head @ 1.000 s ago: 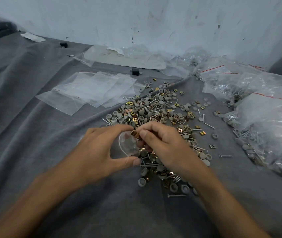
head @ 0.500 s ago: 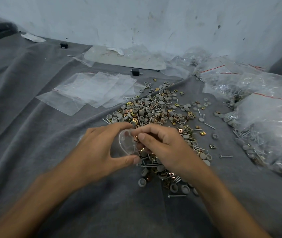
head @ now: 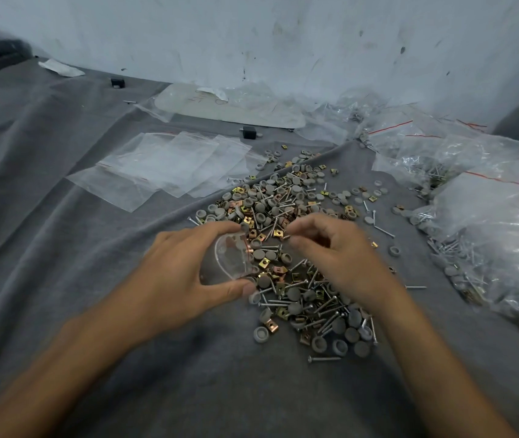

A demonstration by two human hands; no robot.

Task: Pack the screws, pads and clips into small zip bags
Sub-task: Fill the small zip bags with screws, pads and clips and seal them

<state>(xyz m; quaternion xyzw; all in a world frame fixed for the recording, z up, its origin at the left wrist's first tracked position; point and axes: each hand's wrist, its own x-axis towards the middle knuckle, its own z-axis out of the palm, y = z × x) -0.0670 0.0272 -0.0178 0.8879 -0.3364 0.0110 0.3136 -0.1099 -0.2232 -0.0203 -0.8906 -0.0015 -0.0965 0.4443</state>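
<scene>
Spare bags (head: 169, 165) lie toward the cloth's (head: 62, 248) far edge, filled bags (head: 489, 222) at its right. My left hand (head: 173, 279) grips a zip bag (head: 229, 257) beside the pile (head: 283, 210); whether my right hand (head: 337, 257) pinches anything, I cannot tell.

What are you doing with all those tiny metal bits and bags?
A person is packing little parts into bags. The left hand holds a little clear bag open beside the pile of screws, grey pads and gold clips. The right hand hovers over the pile with curled fingers; whether it pinches a piece is too blurred to tell. More empty bags lie further back, and filled bags sit on the right.
</scene>
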